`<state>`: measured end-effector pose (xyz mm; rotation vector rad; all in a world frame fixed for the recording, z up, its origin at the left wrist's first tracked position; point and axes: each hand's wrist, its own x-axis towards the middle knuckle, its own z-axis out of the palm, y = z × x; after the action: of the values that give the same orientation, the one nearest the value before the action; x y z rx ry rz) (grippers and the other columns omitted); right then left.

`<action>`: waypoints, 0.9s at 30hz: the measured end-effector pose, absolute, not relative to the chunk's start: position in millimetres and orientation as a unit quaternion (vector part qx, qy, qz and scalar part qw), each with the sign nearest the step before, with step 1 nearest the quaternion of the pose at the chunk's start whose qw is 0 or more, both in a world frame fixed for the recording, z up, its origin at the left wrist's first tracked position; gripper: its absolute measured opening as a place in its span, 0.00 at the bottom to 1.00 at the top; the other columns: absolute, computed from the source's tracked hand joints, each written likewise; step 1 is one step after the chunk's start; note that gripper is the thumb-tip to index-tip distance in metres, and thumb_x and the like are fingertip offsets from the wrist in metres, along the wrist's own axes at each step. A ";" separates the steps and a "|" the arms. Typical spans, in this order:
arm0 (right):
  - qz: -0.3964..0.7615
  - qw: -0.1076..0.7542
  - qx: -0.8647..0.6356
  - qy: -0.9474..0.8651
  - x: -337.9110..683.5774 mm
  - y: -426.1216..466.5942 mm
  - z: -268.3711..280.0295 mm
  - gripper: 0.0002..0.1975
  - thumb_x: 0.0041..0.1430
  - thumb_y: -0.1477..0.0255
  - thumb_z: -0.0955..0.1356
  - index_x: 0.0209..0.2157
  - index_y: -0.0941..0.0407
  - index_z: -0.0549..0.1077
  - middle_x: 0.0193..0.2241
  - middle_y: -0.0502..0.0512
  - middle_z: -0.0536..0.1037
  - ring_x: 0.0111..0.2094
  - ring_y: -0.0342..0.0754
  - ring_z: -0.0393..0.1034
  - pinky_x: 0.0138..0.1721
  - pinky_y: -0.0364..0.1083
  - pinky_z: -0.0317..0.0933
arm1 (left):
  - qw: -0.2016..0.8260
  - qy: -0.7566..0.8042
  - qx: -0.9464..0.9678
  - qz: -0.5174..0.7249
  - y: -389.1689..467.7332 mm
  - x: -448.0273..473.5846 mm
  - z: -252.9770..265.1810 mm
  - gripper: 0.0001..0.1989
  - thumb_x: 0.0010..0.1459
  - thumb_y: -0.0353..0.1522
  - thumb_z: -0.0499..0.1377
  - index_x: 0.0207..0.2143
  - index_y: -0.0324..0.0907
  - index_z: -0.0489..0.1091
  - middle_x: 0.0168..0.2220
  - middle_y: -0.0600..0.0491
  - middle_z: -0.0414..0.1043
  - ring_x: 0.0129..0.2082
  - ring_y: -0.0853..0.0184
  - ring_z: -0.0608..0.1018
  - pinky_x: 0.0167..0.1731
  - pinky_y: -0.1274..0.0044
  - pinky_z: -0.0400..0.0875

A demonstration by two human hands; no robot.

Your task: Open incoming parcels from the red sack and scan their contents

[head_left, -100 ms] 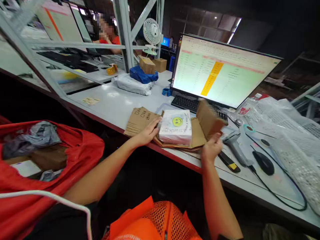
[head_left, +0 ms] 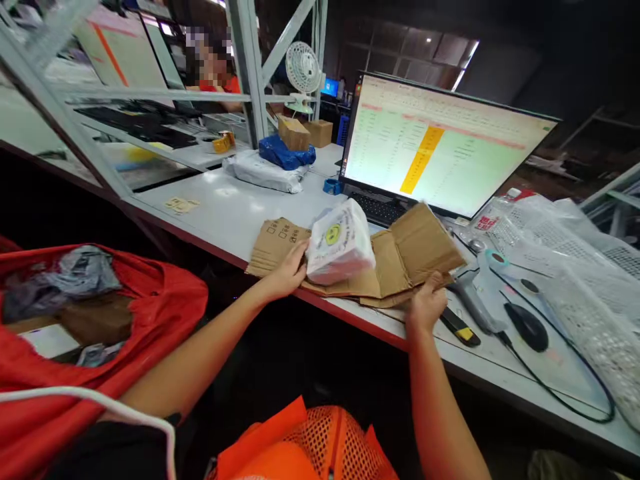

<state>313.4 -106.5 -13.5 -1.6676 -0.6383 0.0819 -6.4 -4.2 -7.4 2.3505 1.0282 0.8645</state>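
Observation:
A white packet with a yellow smiley face (head_left: 341, 241) is tilted up at its right side above an unfolded brown cardboard box (head_left: 397, 263). My left hand (head_left: 287, 272) grips the packet's left edge, fingertips partly hidden behind it. With my right hand (head_left: 427, 303) I pinch the lower right corner of the cardboard's raised flap. Printed cardboard (head_left: 275, 248) sticks out flat to the left, behind my left hand. Close by my right hand lie a black and yellow box cutter (head_left: 461, 328) and a grey barcode scanner (head_left: 473, 297).
Behind the cardboard stand a keyboard (head_left: 373, 208) and a monitor (head_left: 450, 147). A mouse (head_left: 526, 327) and bubble wrap (head_left: 590, 313) lie to the right. Wrapped parcels (head_left: 267, 172) sit at the back left. A red bag (head_left: 175, 293) with packages hangs open at lower left. A person (head_left: 220, 77) sits beyond the metal frame.
The packet has tilted and shifted left with my left hand, its right side lifting off the cardboard. The right flap has swung outward, lower to the right, with my right hand.

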 end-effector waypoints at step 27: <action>0.094 0.705 -0.593 -0.378 256.0 -117.7 16.1 0.26 0.58 0.54 0.68 0.45 0.63 0.78 0.44 0.70 0.83 0.50 0.61 0.77 0.53 0.54 0.69 | 0.229 0.620 0.556 0.504 -38.2 -15.1 4.7 0.57 0.44 0.48 0.75 0.69 0.36 0.52 0.64 0.30 0.67 0.66 0.43 0.71 0.65 0.57 0.67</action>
<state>256.0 -117.7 16.1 -1.3180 -0.8404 0.2082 -15.1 -38.2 4.7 1.5294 1.7079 1.3876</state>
